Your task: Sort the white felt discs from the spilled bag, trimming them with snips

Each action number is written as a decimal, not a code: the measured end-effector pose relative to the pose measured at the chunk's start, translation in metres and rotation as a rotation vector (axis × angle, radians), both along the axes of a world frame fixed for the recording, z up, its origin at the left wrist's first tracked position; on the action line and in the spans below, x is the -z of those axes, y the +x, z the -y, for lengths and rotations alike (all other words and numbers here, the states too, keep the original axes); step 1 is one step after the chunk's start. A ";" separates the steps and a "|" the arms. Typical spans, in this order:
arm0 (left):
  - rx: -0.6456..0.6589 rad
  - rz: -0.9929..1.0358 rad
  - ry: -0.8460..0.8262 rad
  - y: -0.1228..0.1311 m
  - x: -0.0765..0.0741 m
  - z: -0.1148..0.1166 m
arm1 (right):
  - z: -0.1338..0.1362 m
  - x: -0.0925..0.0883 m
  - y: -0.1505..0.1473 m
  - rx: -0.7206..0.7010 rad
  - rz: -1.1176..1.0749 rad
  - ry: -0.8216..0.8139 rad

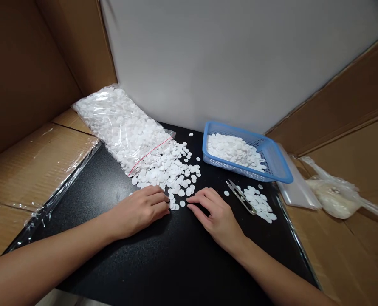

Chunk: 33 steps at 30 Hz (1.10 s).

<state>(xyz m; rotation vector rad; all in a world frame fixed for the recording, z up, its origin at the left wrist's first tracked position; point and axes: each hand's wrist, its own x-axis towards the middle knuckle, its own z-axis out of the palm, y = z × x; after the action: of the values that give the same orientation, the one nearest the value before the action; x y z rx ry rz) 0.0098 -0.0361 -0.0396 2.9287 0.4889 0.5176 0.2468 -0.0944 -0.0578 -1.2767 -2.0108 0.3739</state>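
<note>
Small white round discs [159, 172] spill across the black table from the mouth of a clear zip bag [122, 123] with a red seal line. At the near edge of this spill is my left hand [146, 208], its fingers curled in and its fingertips beside a few discs; what they hold, if anything, is hidden. Just right of a single disc [182, 203], my right hand [212, 214] has its thumb and forefinger slightly apart, with nothing visible between them.
A blue plastic basket [248, 171] holding many discs stands at the back right. In front of it, thread snips [241, 197] lie beside a smaller disc pile [259, 203]. Flat clear bags [299, 191] and a knotted plastic bag [334, 197] rest on cardboard at right.
</note>
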 end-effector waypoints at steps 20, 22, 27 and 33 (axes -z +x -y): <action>-0.197 0.100 -0.191 0.000 0.005 -0.002 | -0.072 -0.015 -0.013 -0.024 0.300 -0.140; -0.204 0.134 -0.222 0.000 0.003 -0.002 | -0.072 -0.019 -0.014 -0.031 0.278 -0.137; -0.352 0.400 -0.534 0.005 -0.004 -0.002 | -0.061 -0.028 -0.019 0.005 -0.175 -0.325; -0.422 0.606 -1.018 0.014 -0.006 -0.004 | -0.052 -0.032 -0.033 -0.044 -0.570 -0.657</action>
<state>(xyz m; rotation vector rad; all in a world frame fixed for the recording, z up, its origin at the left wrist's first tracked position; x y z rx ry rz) 0.0239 -0.0317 -0.0339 1.6107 0.9229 0.8349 0.2143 -0.0429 -0.0257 -1.2917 -1.4626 1.3377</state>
